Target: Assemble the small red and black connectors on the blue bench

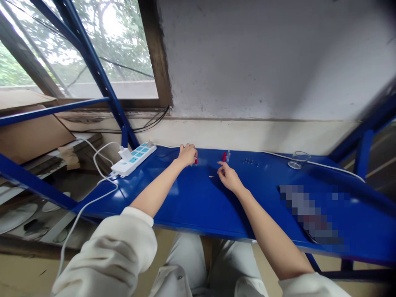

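Note:
My left hand (187,155) is over the back of the blue table (192,202), its fingers curled down around a small red cylinder (196,161). A clear piece shows faintly below these fingers; the fingertips are partly hidden. My right hand (228,176) hovers over the table, forefinger stretched to the left and the other fingers loosely bent, with nothing seen in it. Just beyond it another red cylinder (224,156) stands beside a clear cylinder (228,156). A tiny pale piece (211,176) lies between my hands.
Several tiny dark pieces (248,161) lie right of the cylinders. Farther right are a clear glass (297,161) and a blurred-out flat object (309,214). A white power strip (134,159) with cords is at the left. Blue frame posts (102,82) flank the table; a wall (247,66) backs it.

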Demonstrator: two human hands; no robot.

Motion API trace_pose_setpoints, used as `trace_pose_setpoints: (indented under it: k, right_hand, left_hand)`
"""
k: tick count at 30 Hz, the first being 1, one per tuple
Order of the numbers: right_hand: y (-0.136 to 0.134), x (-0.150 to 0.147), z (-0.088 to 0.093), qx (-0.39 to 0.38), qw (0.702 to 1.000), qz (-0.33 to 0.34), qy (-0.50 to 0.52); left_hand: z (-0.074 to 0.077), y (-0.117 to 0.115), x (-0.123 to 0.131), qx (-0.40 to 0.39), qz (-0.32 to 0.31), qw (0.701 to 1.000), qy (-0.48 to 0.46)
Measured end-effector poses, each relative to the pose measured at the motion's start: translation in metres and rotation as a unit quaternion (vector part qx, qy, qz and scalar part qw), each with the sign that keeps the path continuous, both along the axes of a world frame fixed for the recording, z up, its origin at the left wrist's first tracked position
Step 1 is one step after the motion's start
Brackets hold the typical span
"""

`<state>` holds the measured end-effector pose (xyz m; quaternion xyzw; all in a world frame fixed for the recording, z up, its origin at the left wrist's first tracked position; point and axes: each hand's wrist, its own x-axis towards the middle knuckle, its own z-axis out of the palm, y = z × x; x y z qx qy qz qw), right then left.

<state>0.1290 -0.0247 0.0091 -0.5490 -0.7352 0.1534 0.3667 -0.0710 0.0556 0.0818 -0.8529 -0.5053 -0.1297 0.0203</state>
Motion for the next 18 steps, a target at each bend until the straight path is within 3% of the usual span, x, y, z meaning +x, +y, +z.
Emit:
trace_pose_setpoints:
  k: [18]
  right_hand:
    - [0.0001,0.0013,0.0020,-0.011,1.000,-0.014,-0.007]
  left_hand:
    - [0.0034,-0.0039,-0.0012,-0.023,0.009,1.000,0.018]
